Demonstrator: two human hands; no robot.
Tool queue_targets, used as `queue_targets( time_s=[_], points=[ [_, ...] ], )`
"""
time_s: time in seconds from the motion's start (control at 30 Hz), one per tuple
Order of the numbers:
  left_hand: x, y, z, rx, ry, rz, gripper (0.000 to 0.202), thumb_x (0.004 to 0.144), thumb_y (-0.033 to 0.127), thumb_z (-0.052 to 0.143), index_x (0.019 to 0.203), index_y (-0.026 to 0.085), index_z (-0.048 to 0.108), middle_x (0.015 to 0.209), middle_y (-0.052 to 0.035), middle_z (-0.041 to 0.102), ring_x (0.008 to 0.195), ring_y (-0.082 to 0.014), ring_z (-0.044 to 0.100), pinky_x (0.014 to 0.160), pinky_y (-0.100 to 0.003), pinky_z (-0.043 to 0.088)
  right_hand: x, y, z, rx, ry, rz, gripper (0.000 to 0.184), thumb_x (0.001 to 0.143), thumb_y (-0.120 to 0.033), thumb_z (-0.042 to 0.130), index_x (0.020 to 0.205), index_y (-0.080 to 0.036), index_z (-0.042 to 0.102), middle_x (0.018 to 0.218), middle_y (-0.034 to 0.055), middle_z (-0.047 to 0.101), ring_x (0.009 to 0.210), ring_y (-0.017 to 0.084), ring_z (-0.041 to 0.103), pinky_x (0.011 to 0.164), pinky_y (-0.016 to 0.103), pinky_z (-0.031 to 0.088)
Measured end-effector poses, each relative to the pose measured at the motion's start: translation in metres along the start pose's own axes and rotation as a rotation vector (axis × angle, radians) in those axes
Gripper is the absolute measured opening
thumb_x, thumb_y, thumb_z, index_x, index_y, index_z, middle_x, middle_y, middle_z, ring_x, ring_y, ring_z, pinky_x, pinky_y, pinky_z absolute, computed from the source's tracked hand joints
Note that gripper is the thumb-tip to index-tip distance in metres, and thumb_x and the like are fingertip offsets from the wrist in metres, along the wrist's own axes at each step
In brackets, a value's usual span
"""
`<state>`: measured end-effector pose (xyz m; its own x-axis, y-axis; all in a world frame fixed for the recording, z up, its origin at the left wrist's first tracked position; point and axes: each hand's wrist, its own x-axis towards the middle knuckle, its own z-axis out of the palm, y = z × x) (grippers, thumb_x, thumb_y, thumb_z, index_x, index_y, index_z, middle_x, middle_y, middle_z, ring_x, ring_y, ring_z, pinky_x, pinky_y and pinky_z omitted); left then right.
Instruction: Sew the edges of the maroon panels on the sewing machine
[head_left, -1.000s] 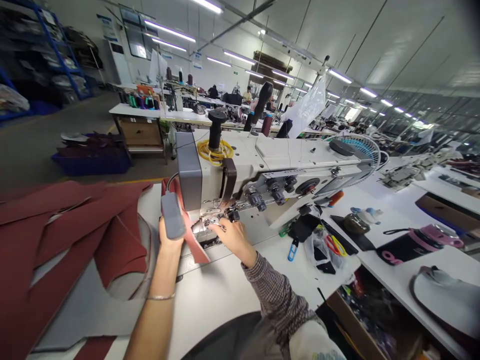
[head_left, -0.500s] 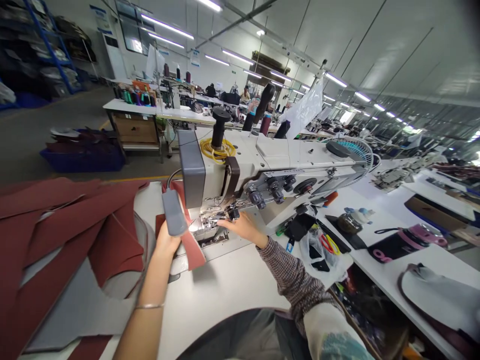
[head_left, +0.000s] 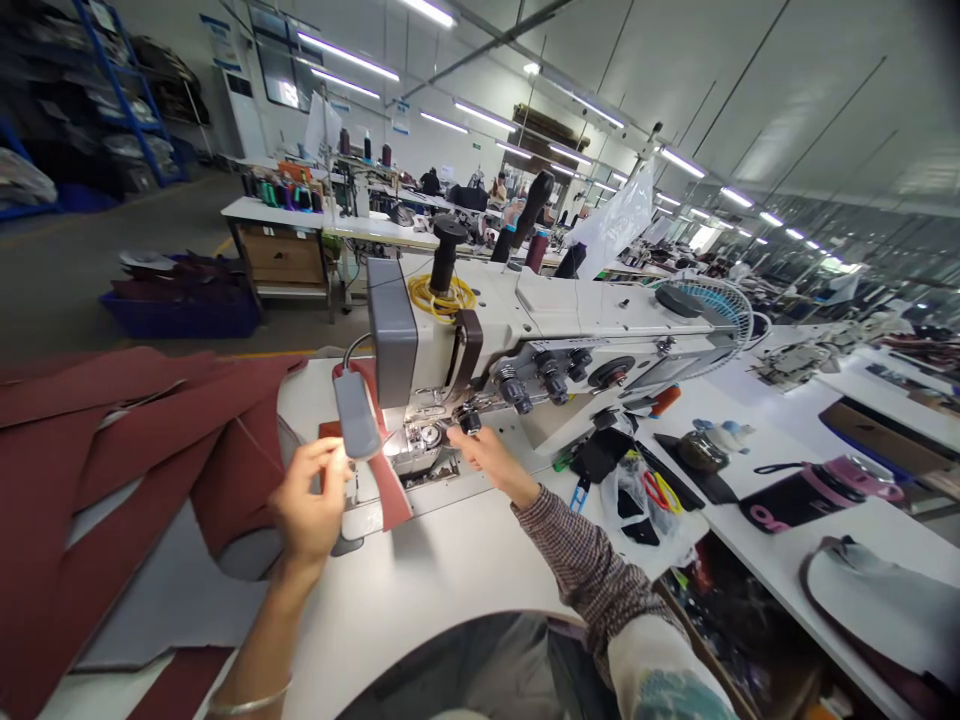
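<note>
The left hand [head_left: 307, 505], fingers half curled, whether pinching anything I cannot tell, hovers beside the red strip [head_left: 391, 492] lying flat at frame centre, seemingly pinned under the foot of the sewing machine [head_left: 570, 320], while the right hand [head_left: 491, 460], grip hidden, touches the needle area.

A white table [head_left: 450, 590] carried a sewing machine [head_left: 555, 320]. Left of the machine, large red-brown leather pieces [head_left: 112, 440] lay spread flat on the tabletop. A red strip [head_left: 391, 492] lay under the machine's head. Right of the machine lay blue-handled snips [head_left: 576, 496], a clear plastic bag [head_left: 637, 505] and a dark jar [head_left: 701, 450].
</note>
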<state>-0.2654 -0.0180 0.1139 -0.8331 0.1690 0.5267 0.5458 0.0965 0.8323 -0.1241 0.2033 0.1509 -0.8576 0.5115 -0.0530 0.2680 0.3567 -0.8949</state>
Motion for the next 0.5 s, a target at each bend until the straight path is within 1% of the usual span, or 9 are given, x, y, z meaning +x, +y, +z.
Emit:
queue_targets(
  time_s=[0.03, 0.1, 0.13, 0.2, 0.27, 0.33, 0.4, 0.5],
  points=[
    [-0.002, 0.01, 0.002, 0.087, -0.082, 0.1, 0.025, 0.091, 0.041, 0.061, 0.096, 0.018, 0.07, 0.069, -0.0007, 0.068, 0.059, -0.0148, 0.061, 0.066, -0.026, 0.047, -0.003, -0.002, 0.0, -0.04, 0.06, -0.036, 0.038, 0.086, -0.056, 0.059, 0.092, -0.019, 0.058, 0.062, -0.0056, 0.051, 0.054, 0.012, 0.049, 0.056, 0.024, 0.038],
    [-0.004, 0.024, 0.008, 0.248, -0.265, 0.301, 0.03, 0.095, 0.042, 0.056, 0.101, 0.018, 0.073, 0.066, -0.0025, 0.07, 0.054, -0.0149, 0.061, 0.064, -0.025, 0.047, -0.01, -0.009, -0.001, -0.204, 0.172, -0.109, 0.038, 0.081, -0.048, 0.07, 0.104, -0.02, 0.06, 0.078, -0.0014, 0.066, 0.073, 0.016, 0.063, 0.07, 0.026, 0.045],
    [-0.003, 0.029, 0.012, 0.318, -0.361, 0.369, 0.033, 0.097, 0.042, 0.052, 0.106, 0.018, 0.073, 0.066, -0.0037, 0.071, 0.054, -0.0157, 0.063, 0.063, -0.026, 0.047, -0.013, -0.014, -0.001, -0.295, 0.204, -0.127, 0.035, 0.082, -0.044, 0.071, 0.106, -0.021, 0.061, 0.085, 0.0003, 0.07, 0.081, 0.018, 0.067, 0.075, 0.028, 0.047],
    [0.001, 0.037, 0.021, 0.467, -0.521, 0.447, 0.039, 0.1, 0.039, 0.043, 0.118, 0.018, 0.071, 0.066, -0.0061, 0.073, 0.056, -0.0186, 0.066, 0.061, -0.026, 0.047, -0.018, -0.023, -0.001, -0.446, 0.244, -0.137, 0.025, 0.086, -0.04, 0.07, 0.102, -0.023, 0.065, 0.092, 0.0022, 0.074, 0.087, 0.02, 0.07, 0.081, 0.03, 0.047],
    [0.006, 0.044, 0.03, 0.615, -0.626, 0.471, 0.042, 0.101, 0.035, 0.039, 0.128, 0.016, 0.066, 0.068, -0.0085, 0.074, 0.059, -0.0219, 0.069, 0.059, -0.027, 0.047, -0.019, -0.031, 0.001, -0.548, 0.272, -0.155, 0.02, 0.087, -0.04, 0.07, 0.097, -0.022, 0.068, 0.095, 0.0034, 0.076, 0.089, 0.021, 0.071, 0.082, 0.03, 0.047],
    [0.01, 0.051, 0.037, 0.714, -0.705, 0.46, 0.044, 0.1, 0.031, 0.039, 0.134, 0.016, 0.06, 0.071, -0.0105, 0.075, 0.063, -0.0237, 0.071, 0.058, -0.026, 0.047, -0.018, -0.036, 0.004, -0.623, 0.286, -0.173, 0.021, 0.088, -0.041, 0.071, 0.095, -0.022, 0.07, 0.095, 0.0048, 0.077, 0.089, 0.021, 0.072, 0.081, 0.029, 0.047],
    [0.012, 0.057, 0.043, 0.767, -0.758, 0.442, 0.045, 0.099, 0.029, 0.04, 0.138, 0.015, 0.056, 0.073, -0.0119, 0.075, 0.067, -0.0253, 0.073, 0.059, -0.027, 0.049, -0.016, -0.042, 0.006, -0.684, 0.284, -0.194, 0.022, 0.088, -0.041, 0.071, 0.098, -0.021, 0.071, 0.094, 0.006, 0.077, 0.09, 0.023, 0.072, 0.08, 0.03, 0.047],
    [0.015, 0.063, 0.05, 0.814, -0.814, 0.432, 0.045, 0.099, 0.026, 0.039, 0.141, 0.014, 0.053, 0.078, -0.0146, 0.075, 0.074, -0.0295, 0.074, 0.061, -0.031, 0.053, -0.014, -0.051, 0.005, -0.751, 0.248, -0.221, 0.022, 0.087, -0.037, 0.073, 0.101, -0.02, 0.072, 0.096, 0.0074, 0.077, 0.093, 0.026, 0.072, 0.081, 0.032, 0.048]
  ],
)
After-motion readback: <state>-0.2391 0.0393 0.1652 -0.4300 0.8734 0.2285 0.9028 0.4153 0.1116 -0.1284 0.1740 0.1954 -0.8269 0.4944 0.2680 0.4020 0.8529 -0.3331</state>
